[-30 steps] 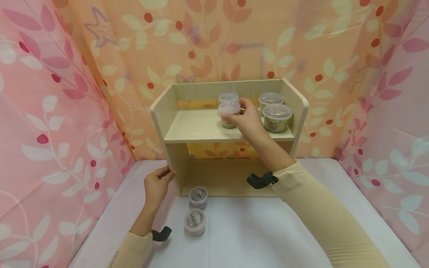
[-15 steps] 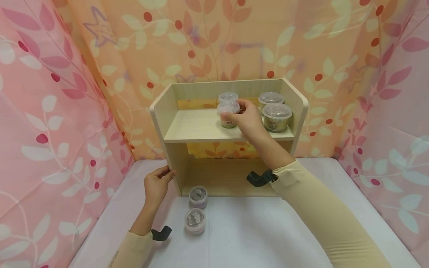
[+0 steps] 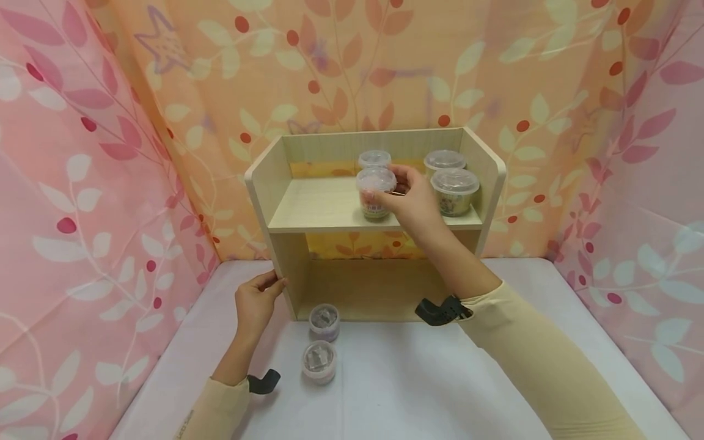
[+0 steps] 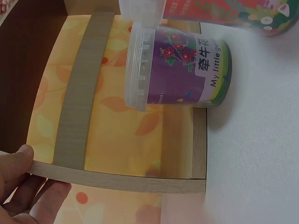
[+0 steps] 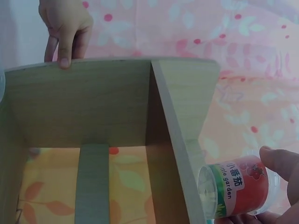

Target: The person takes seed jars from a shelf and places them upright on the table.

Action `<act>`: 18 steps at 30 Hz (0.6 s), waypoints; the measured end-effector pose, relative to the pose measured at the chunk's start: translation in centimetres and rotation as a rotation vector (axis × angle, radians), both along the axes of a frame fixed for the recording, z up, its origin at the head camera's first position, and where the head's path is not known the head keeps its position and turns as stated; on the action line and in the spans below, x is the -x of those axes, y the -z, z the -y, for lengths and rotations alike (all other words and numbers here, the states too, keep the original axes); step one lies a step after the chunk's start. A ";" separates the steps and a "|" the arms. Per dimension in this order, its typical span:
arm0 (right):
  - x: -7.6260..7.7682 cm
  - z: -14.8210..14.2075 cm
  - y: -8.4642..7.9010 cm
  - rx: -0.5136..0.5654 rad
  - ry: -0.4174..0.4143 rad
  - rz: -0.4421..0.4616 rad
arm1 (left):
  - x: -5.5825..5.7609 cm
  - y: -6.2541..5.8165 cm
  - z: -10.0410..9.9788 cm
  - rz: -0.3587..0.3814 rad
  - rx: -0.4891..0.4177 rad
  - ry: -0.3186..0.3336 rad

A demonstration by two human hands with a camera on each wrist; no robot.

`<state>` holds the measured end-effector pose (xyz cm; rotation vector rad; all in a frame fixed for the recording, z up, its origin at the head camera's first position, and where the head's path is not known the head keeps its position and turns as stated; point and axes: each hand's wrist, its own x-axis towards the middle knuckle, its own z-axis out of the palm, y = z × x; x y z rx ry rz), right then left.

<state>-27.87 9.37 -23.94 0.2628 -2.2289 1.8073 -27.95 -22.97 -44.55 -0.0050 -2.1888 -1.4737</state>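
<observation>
My right hand (image 3: pixel 416 198) grips a small lidded plastic cup (image 3: pixel 376 203) by its sides, over the front part of the upper shelf (image 3: pixel 313 205). Its red label with a tomato picture shows in the right wrist view, where the cup (image 5: pixel 243 186) overlaps the shelf board's edge. Directly behind it stands a similar clear-lidded cup (image 3: pixel 374 159), partly hidden. My left hand (image 3: pixel 255 302) pinches the front edge of the wooden rack's left side panel (image 3: pixel 286 275); in the left wrist view, thumb and fingers (image 4: pixel 51 200) lie on either side of that panel.
Two wider lidded tubs (image 3: pixel 454 192) stand at the upper shelf's right end, one behind the other. On the white table, before the rack's lower left, are a purple-labelled cup (image 4: pixel 173 65) and a red-labelled cup (image 4: pixel 210 11). Patterned curtains (image 3: pixel 352 73) enclose the table.
My right hand has drawn the cup slightly forward, toward the upper shelf's front edge and away from the cup behind. My left hand keeps its hold on the side panel.
</observation>
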 end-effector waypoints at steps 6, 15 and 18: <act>-2.3 -0.4 0.3 0.001 -0.043 0.004 | -0.2 -0.1 -0.1 -0.003 -0.010 0.001; -5.8 -1.5 1.8 0.028 -0.074 -0.049 | -0.3 -0.1 0.0 0.003 0.001 0.001; -6.9 -1.9 2.8 0.044 -0.084 -0.048 | -0.2 -0.2 0.0 0.006 0.005 0.001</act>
